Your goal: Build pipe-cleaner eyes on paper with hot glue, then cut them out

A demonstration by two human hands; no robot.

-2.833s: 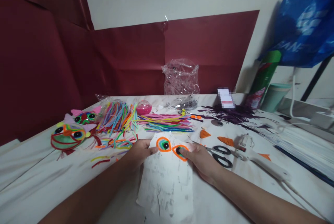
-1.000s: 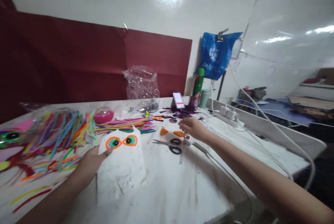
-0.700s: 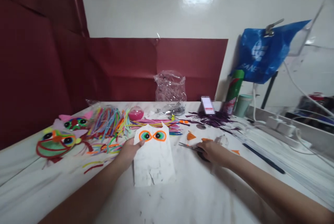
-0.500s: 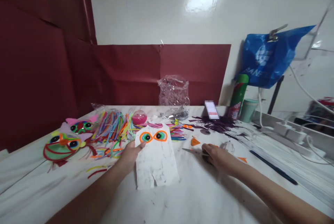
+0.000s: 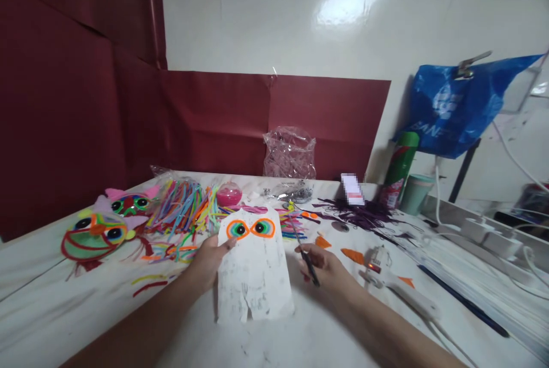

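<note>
My left hand (image 5: 209, 258) pinches the left edge of a white paper sheet (image 5: 254, 282) that bears a pair of round orange-rimmed eyes (image 5: 251, 228) with green centres. The sheet is held a little above the table, upright and tilted toward me. My right hand (image 5: 323, 268) is closed round the handles of black scissors (image 5: 302, 250), whose blades point up and away just right of the sheet. Both forearms reach in from the bottom edge.
Colourful pipe cleaners (image 5: 189, 208) and two finished owl faces (image 5: 99, 233) lie to the left. A glue gun (image 5: 388, 279), orange felt bits (image 5: 352, 255), purple scraps (image 5: 364, 216), a crumpled clear bag (image 5: 290, 154), a green can (image 5: 398, 170) and a cup (image 5: 414, 194) are to the right and behind.
My right hand reached right to the scissors on the table, picked them up and brought them back beside the sheet. My left hand kept hold of the sheet.
</note>
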